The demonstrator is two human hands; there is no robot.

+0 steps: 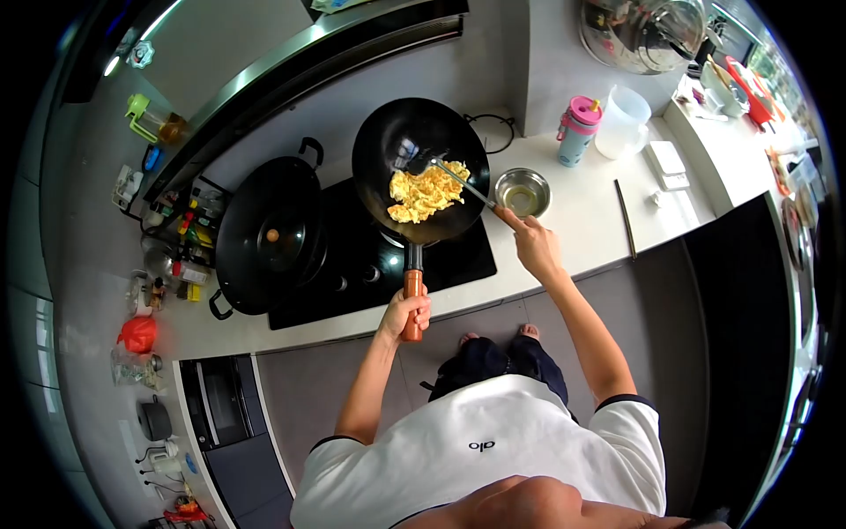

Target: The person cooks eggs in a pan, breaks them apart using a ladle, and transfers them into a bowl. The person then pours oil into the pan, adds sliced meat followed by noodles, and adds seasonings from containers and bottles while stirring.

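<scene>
A black wok (pixel 379 159) is over the right part of the black cooktop, with yellow scrambled egg (pixel 427 189) in it. My left hand (pixel 405 313) is wrapped round the wok's orange-brown handle (pixel 413 286). Closed on the end of a thin metal spatula (pixel 467 187), my right hand (pixel 536 247) is at the wok's right side. The spatula reaches over the rim to the egg, and its dark head lies inside the wok by the egg's upper edge. Just above my right hand stands a small metal bowl (pixel 523 193) with a little liquid inside.
A large lidded black pan (pixel 256 212) sits on the cooktop's left. On the white counter (pixel 582 229) are a blue-and-pink cup (pixel 577 132), a clear pitcher (pixel 622 123), a white box (pixel 667 165) and a dark stick (pixel 625 219). Bottles and jars crowd the far left.
</scene>
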